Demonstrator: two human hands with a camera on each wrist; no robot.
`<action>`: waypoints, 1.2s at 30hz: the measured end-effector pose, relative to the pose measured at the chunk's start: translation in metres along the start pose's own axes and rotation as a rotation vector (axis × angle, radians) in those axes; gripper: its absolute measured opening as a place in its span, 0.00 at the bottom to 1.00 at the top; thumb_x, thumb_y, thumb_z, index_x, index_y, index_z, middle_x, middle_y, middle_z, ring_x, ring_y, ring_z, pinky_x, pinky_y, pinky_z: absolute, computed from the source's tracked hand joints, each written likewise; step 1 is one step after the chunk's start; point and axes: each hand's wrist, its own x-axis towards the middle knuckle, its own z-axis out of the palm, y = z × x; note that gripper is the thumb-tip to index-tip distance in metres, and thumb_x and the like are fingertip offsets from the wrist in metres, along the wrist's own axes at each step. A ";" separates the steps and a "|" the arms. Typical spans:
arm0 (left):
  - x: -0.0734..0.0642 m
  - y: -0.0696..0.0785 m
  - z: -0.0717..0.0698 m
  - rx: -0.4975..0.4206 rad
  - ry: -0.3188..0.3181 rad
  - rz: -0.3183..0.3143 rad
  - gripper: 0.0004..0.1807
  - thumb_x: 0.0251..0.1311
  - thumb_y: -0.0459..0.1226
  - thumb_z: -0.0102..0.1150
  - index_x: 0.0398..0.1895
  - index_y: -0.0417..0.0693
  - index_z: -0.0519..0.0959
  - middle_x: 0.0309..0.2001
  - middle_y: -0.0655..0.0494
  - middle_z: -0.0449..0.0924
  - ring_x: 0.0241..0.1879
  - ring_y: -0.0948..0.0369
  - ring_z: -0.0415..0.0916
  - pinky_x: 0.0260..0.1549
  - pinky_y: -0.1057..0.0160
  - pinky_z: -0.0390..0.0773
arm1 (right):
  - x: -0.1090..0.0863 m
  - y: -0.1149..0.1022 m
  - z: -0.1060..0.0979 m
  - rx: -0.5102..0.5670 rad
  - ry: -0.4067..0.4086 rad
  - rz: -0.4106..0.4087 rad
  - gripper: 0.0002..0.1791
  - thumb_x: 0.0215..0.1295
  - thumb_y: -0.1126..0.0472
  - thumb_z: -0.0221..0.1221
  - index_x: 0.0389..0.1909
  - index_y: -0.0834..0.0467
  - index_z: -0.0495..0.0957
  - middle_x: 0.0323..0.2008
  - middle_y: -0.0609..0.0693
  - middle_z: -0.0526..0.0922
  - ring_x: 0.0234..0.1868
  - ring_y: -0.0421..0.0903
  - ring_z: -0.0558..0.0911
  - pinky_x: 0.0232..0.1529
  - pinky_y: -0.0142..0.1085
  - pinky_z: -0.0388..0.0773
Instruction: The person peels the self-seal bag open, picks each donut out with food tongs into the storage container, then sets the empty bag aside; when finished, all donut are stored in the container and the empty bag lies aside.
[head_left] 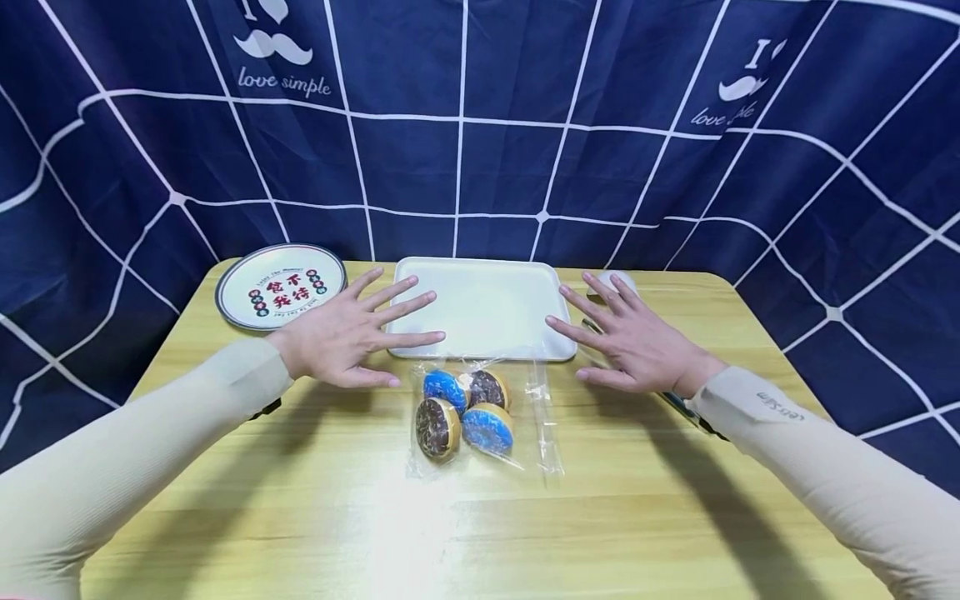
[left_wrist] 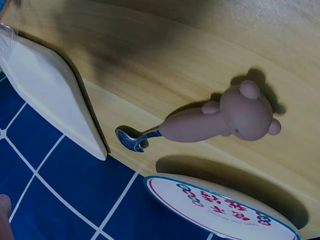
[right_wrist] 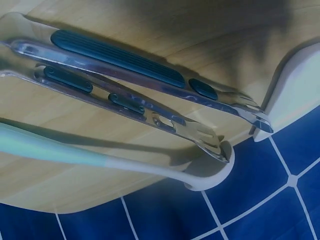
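Observation:
My left hand (head_left: 352, 333) is held palm down with fingers spread, between a round plate (head_left: 234, 293) and a white rectangular tray (head_left: 480, 308). Opposite it, my right hand (head_left: 637, 340) has its fingers spread too, near the tray's right edge. Neither holds anything. In front of the tray lies a clear plastic bag (head_left: 546, 446) with toy-like doughnuts inside, two blue-topped (head_left: 487, 429) and two dark brown-topped (head_left: 435, 429). In the left wrist view, a spoon with a pinkish bear-shaped handle (left_wrist: 195, 125) lies near the plate. Metal tongs (right_wrist: 120, 65) with dark teal grips show in the right wrist view.
Beside the tongs lies a white-headed ladle or spoon with a pale green handle (right_wrist: 55, 145); its white head (head_left: 619, 280) shows beyond my right hand. Dark blue cloth (head_left: 502, 167) with white lines hangs behind and beside the wooden table (head_left: 570, 533).

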 end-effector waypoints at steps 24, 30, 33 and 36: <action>0.093 0.019 0.003 -0.791 -0.317 -0.303 0.30 0.79 0.51 0.49 0.73 0.40 0.71 0.59 0.44 0.86 0.58 0.51 0.84 0.64 0.50 0.80 | 0.058 -0.014 -0.005 0.564 -0.227 0.199 0.19 0.75 0.58 0.61 0.62 0.62 0.82 0.58 0.58 0.88 0.59 0.56 0.85 0.61 0.55 0.82; 0.107 0.023 0.010 -0.784 -0.309 -0.256 0.17 0.77 0.40 0.54 0.57 0.37 0.83 0.45 0.46 0.89 0.45 0.57 0.85 0.56 0.55 0.83 | 0.064 -0.016 0.003 0.621 -0.222 0.215 0.11 0.72 0.65 0.61 0.50 0.61 0.86 0.44 0.52 0.90 0.41 0.43 0.84 0.45 0.41 0.85; 0.109 0.024 0.011 -0.799 -0.307 -0.264 0.12 0.76 0.36 0.55 0.47 0.40 0.86 0.40 0.49 0.88 0.39 0.61 0.81 0.50 0.59 0.82 | 0.064 -0.017 0.003 0.631 -0.211 0.215 0.08 0.72 0.66 0.61 0.47 0.60 0.86 0.40 0.50 0.89 0.37 0.40 0.82 0.41 0.35 0.83; 0.110 0.025 0.013 -0.824 -0.316 -0.283 0.10 0.76 0.34 0.55 0.40 0.42 0.86 0.37 0.51 0.87 0.35 0.63 0.78 0.45 0.63 0.81 | 0.063 -0.018 0.004 0.635 -0.193 0.220 0.06 0.70 0.68 0.62 0.44 0.60 0.86 0.37 0.49 0.89 0.34 0.39 0.81 0.38 0.33 0.81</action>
